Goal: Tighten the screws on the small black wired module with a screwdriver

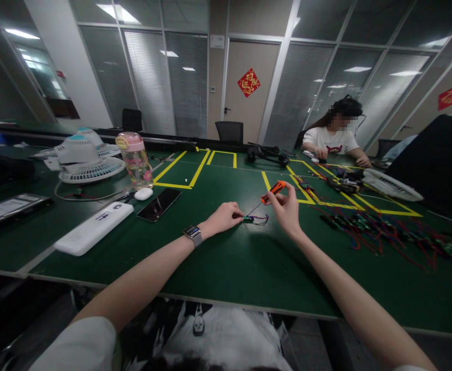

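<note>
My left hand (225, 216), with a watch on its wrist, pinches a small green electronic part with thin wires (254, 219) against the green table (226, 268). My right hand (285, 206) is closed around an orange-handled screwdriver (273, 190), tilted so that its thin shaft points down-left to the part. Both hands sit close together at the table's middle.
A pile of red-wired green parts (384, 232) lies to the right. On the left are a black phone (158, 204), a white power bank (94, 228), a pink-lidded bottle (135, 161) and white fans (85, 157). Another person (334, 139) works at the far right.
</note>
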`<state>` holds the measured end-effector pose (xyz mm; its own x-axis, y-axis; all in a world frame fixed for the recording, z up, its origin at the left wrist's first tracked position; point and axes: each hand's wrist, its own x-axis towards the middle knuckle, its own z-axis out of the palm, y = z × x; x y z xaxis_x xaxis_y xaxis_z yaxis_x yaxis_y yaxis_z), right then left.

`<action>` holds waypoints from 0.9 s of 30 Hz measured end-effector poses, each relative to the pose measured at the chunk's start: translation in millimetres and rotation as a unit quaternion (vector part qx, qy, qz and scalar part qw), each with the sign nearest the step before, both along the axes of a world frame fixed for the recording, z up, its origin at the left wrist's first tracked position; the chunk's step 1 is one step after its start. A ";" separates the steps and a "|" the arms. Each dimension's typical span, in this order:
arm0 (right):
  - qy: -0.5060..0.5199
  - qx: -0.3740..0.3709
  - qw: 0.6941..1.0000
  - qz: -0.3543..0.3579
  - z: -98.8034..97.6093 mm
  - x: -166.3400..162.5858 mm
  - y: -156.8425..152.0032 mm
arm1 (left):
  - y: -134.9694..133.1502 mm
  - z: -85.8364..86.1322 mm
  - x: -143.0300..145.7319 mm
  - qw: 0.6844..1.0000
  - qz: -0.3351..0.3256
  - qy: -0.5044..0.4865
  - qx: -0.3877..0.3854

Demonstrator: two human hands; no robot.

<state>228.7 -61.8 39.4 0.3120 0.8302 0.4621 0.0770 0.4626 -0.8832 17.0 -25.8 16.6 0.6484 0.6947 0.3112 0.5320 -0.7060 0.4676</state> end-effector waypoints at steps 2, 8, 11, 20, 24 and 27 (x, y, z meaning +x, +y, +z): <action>-0.004 0.001 1.000 0.000 0.3 -0.4 -0.1 | -0.2 0.3 -0.1 1.000 0.000 0.001 0.000; -0.028 0.003 1.000 -0.004 -2.7 0.7 1.9 | 0.4 -0.5 -0.5 1.000 -0.001 0.001 0.003; -0.058 0.009 0.998 -0.012 -4.8 2.4 4.3 | 1.2 -1.3 -0.4 1.000 -0.002 0.005 0.004; -0.288 0.078 0.954 0.030 12.2 -7.6 6.6 | 2.4 -0.6 1.1 0.999 -0.003 0.020 0.028; -0.316 0.054 0.945 0.072 23.8 -15.5 10.7 | 1.5 4.2 -7.6 0.999 -0.013 0.029 0.018; -0.317 0.033 0.942 0.109 28.0 -22.8 12.0 | -2.4 8.7 -16.9 0.999 -0.016 0.044 0.006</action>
